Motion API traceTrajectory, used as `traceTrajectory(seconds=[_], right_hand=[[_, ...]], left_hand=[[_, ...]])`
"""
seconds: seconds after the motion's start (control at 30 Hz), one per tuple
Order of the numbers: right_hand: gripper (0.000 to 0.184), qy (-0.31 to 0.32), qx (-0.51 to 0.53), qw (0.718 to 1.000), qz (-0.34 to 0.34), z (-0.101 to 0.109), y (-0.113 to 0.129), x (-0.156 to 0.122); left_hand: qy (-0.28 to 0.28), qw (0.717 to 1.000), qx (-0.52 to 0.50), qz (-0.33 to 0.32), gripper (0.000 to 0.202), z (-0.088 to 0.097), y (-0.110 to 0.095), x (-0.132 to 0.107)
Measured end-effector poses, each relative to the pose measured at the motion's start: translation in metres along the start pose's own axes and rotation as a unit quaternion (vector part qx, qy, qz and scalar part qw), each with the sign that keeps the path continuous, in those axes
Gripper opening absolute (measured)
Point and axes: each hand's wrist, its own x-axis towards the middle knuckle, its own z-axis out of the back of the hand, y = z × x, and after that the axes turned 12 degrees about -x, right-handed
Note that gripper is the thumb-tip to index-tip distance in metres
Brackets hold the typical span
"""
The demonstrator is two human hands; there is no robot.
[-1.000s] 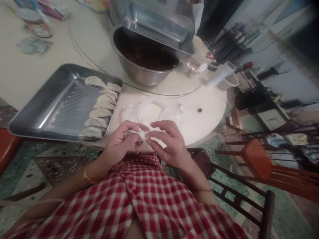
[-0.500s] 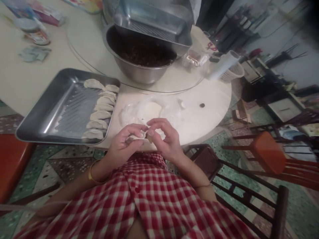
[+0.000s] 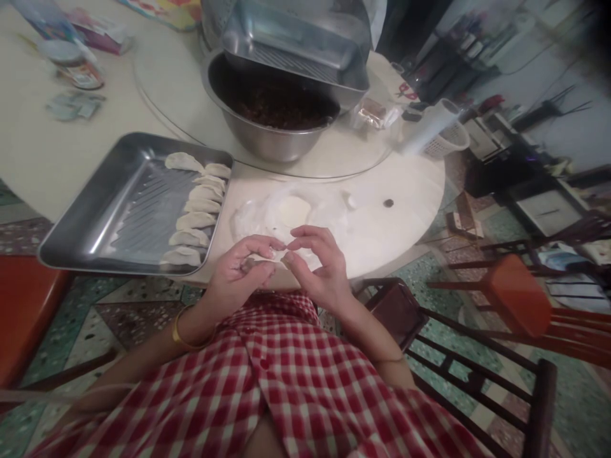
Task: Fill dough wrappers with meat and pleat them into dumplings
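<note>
My left hand (image 3: 236,270) is closed around a partly hidden dumpling (image 3: 263,257), thumb below and fingers above it. Thumb and forefinger of my right hand (image 3: 323,270) are at the dumpling's right end, in a loose pinch. Just beyond my hands lies a round pale dough wrapper (image 3: 292,208) on a floury, whitish patch of the table. To the left, a metal tray (image 3: 90,210) holds a column of folded dumplings (image 3: 195,221) along its right side. A steel bowl (image 3: 281,147) of dark filling (image 3: 281,108) stands behind.
Another metal tray (image 3: 296,54) rests over the bowl's back rim. A jar (image 3: 79,67) stands at far left. A small dark bit (image 3: 388,203) lies on the table at right, with a white basket (image 3: 449,141) behind. A dark chair (image 3: 396,312) is by my right arm.
My right thumb and forefinger have parted slightly at the dumpling's end. My left hand keeps its hold. The view has shifted a little, with the tray and bowl appearing slightly farther right.
</note>
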Motion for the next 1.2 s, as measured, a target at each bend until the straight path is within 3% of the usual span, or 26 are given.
traceTrajectory(seconds=[0.13, 0.27, 0.53, 0.7, 0.8, 0.9, 1.2], right_hand=[[0.004, 0.008, 0.007, 1.0, -0.011, 0.0, 0.0, -0.001], [0.006, 0.032, 0.033, 0.999, -0.008, 0.0, 0.002, -0.002], [0.011, -0.009, -0.023, 0.995, 0.095, 0.0, 0.006, -0.001], [0.012, -0.02, -0.052, 0.988, 0.141, -0.002, 0.004, -0.001], [0.013, -0.05, -0.049, 0.989, 0.132, -0.004, 0.001, -0.003], [0.018, -0.077, -0.052, 0.99, 0.11, -0.005, -0.002, -0.008], [0.015, -0.092, -0.029, 0.994, 0.042, -0.011, -0.005, -0.019]], left_hand=[[0.035, 0.998, 0.035, -0.039, 0.002, 0.001, 0.0, 0.002], [0.023, 0.996, 0.08, -0.039, 0.004, -0.001, -0.003, 0.005], [-0.027, 0.991, 0.117, -0.052, 0.006, -0.008, -0.009, 0.007], [-0.018, 0.985, 0.15, -0.086, 0.011, -0.008, -0.01, 0.007], [-0.04, 0.987, 0.117, -0.097, 0.006, -0.008, -0.009, 0.007], [-0.052, 0.995, 0.053, -0.064, 0.005, -0.009, -0.007, 0.006], [-0.071, 0.997, -0.028, -0.028, 0.003, -0.008, 0.001, 0.01]])
